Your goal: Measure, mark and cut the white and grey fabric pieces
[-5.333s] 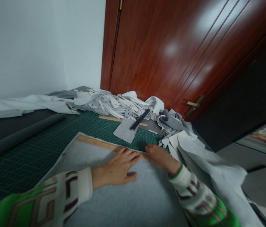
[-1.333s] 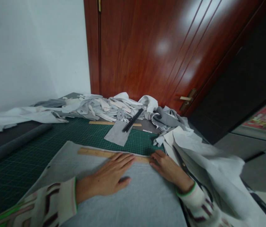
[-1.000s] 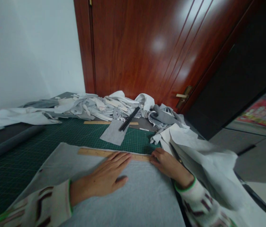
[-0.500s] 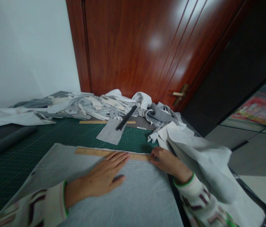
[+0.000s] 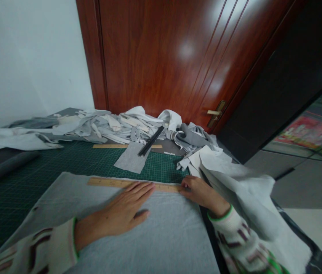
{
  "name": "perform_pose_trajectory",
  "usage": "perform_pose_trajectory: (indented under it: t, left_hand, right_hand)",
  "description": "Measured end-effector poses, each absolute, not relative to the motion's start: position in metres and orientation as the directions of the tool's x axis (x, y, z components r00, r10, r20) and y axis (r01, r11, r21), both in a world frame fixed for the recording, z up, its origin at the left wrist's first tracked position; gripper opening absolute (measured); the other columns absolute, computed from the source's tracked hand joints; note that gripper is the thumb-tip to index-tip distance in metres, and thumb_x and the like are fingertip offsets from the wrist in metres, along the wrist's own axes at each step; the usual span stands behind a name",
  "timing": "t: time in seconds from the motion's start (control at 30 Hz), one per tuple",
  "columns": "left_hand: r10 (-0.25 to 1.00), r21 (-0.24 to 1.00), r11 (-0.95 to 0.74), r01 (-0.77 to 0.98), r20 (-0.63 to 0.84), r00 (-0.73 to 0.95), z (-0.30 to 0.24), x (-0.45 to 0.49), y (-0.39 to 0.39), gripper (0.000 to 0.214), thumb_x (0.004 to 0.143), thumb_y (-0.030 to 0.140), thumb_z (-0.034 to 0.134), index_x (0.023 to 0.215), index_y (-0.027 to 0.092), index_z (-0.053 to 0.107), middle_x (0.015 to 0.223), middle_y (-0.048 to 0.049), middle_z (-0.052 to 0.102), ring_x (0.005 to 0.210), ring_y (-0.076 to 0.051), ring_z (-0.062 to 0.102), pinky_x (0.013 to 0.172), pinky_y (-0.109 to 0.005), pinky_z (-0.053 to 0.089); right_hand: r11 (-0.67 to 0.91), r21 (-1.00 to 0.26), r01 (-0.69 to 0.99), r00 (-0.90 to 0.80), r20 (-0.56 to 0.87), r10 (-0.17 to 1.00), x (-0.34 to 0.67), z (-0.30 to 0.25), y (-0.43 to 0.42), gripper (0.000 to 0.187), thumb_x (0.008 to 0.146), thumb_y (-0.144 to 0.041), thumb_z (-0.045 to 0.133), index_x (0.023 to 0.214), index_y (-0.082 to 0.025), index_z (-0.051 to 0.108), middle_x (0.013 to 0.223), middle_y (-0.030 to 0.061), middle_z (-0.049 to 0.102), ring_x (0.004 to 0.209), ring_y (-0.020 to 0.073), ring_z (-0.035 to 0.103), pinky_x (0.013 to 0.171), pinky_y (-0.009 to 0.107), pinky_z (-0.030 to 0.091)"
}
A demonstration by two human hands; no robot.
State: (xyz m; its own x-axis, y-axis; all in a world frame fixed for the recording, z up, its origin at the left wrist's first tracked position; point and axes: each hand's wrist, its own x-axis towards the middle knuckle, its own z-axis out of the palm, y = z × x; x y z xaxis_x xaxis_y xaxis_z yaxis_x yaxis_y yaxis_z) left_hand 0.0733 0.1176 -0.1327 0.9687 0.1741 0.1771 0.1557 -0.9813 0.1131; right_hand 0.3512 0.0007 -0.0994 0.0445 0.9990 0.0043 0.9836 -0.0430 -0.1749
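Observation:
A wooden ruler [image 5: 103, 182] lies along the far edge of a light grey cloth [image 5: 172, 232] spread in front of me. My left hand [image 5: 126, 211] rests flat and open on the cloth, its stretched fingertips pressing on the middle of the ruler. At the ruler's right end, my right hand [image 5: 199, 192] is closed, its curled fingers and thumb gripping that end by the cloth's corner. The undersides of the right fingers are hidden. Beneath the cloth is a green gridded cutting mat [image 5: 72, 160].
Beyond the cloth are a small grey cloth piece [image 5: 130, 160], a black bar-like strip [image 5: 151, 141] and a second wooden ruler [image 5: 109, 146]. Heaped fabric scraps [image 5: 115, 123] line the back by a wooden door [image 5: 155, 57]. Large white sheets of cloth [image 5: 243, 186] drape at the right.
The whole view has shifted slightly, so things sit a little further left. Both hands keep their places on the ruler and cloth.

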Motion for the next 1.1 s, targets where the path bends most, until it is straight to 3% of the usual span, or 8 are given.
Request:
perform_pose_trajectory:
  t: [0.53, 1.1]
  left_hand:
    - [0.17, 0.153, -0.978, 0.142, 0.187, 0.968, -0.136, 0.075, 0.121, 0.061, 0.1, 0.038, 0.047, 0.156, 0.023, 0.03, 0.161, -0.0071, 0.036, 0.147, -0.024, 0.034, 0.122, -0.043, 0.027]
    - [0.181, 0.136, -0.978, 0.16, 0.163, 0.97, -0.132, 0.076, 0.12, 0.059, 0.101, 0.042, 0.045, 0.154, 0.019, 0.034, 0.16, -0.0095, 0.036, 0.147, -0.025, 0.035, 0.12, -0.043, 0.03]
  right_hand:
    - [-0.057, -0.26, 0.964, 0.056, -0.009, 0.998, 0.355, -0.093, 0.0, 0.01, 0.082, -0.014, 0.064, 0.089, -0.015, 0.071, 0.09, 0.0082, 0.073, 0.082, 0.0188, 0.067, 0.076, 0.028, 0.05]
    - [-0.066, -0.345, 0.936, 0.065, -0.014, 0.998, 0.367, -0.09, 0.0, 0.017, 0.074, -0.006, 0.065, 0.087, -0.018, 0.068, 0.085, 0.0048, 0.072, 0.077, 0.0171, 0.066, 0.069, 0.026, 0.05]
